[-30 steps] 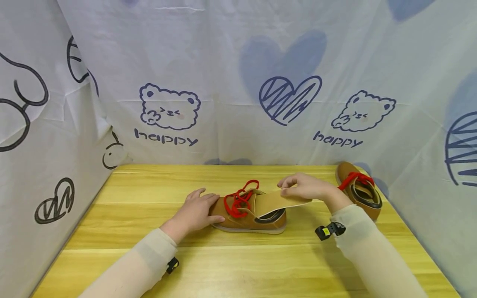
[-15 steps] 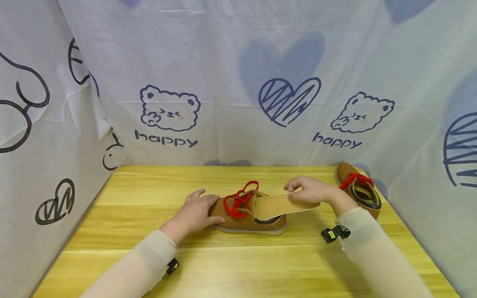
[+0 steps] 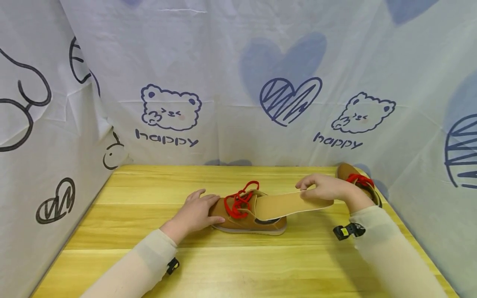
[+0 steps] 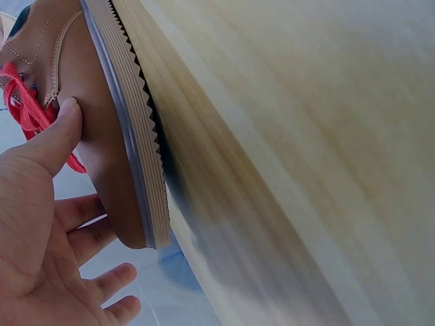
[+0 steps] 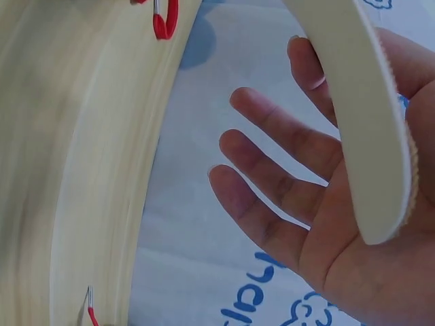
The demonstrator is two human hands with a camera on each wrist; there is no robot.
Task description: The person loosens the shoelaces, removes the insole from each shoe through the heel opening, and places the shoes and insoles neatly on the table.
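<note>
A brown shoe (image 3: 238, 224) with red laces (image 3: 237, 205) stands mid-table, its toe to the left. My left hand (image 3: 193, 213) holds it by the toe; in the left wrist view the thumb presses one side of the shoe (image 4: 102, 153) and fingers lie across the other. A tan insole (image 3: 279, 204) slants up out of the shoe's opening, its front end still over or inside the opening. My right hand (image 3: 328, 188) pinches its raised heel end. The right wrist view shows the pale underside of the insole (image 5: 370, 142), the other fingers spread apart from it.
Another brown shoe (image 3: 346, 169) with red laces stands at the table's back right, partly hidden behind my right hand and wrist. A white printed cloth (image 3: 231, 124) hangs behind the wooden table (image 3: 238, 265) and along both sides.
My right hand has moved to the right, drawing the insole farther out of the shoe. The left hand and the held shoe have stayed in place.
</note>
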